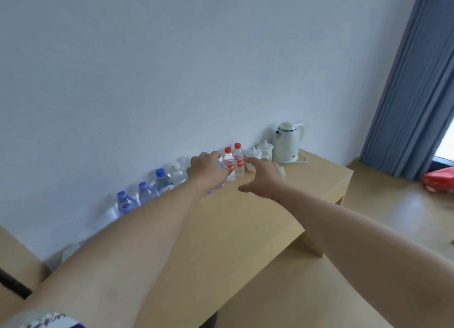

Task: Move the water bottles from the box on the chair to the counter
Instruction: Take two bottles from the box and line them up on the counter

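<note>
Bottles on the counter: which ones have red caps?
The two red-capped bottles at the row's right end, beside the white lidded cups; left hand is at them. The others have blue caps.

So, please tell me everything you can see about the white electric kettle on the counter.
The white electric kettle stands upright near the far right end of the light wooden counter, close to the wall. Its body looks like glossy cream-white plastic, with a domed lid, a dark band below the lid, a short spout facing left and a handle on its right side. It sits on a round white base with a white cord trailing right. Two small white lidded cups stand just to its left. Neither hand touches it.
</note>
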Tool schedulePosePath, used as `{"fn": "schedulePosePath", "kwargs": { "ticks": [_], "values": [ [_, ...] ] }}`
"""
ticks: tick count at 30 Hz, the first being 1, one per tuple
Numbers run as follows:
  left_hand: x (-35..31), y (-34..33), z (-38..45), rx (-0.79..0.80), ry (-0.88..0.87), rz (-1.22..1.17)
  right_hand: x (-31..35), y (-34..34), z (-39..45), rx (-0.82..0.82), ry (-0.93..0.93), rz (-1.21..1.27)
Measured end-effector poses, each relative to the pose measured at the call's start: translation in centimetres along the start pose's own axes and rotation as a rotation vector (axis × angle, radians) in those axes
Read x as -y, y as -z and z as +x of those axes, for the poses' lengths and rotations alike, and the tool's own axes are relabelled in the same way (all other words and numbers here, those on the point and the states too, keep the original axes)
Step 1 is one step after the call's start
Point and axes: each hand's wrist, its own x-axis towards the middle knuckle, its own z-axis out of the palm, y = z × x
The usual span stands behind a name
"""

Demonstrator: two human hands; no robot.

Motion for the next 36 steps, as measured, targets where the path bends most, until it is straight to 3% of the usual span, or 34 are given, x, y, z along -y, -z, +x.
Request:
{"fn": "schedulePosePath", "kwargs": {
  "ticks": [6,20,36],
  "values": [
    [-16.5,-5.9,-0.7,0.089,-0.297,0.067,-12.7,9.8,-4.7,-0.091,-0.224,-0.092],
    [-56.6,-21.5,-10.9,0.277,-0.757,-0.051,-41.3,34.5,-22.6,-0.280,-0.713,-0.268],
    [-89.5,-35.8,-23.6,0.515,-1.307,-0.087,-63.9,48.6,-39.9,-0.562,-1.288,-0.239]
  ]
}}
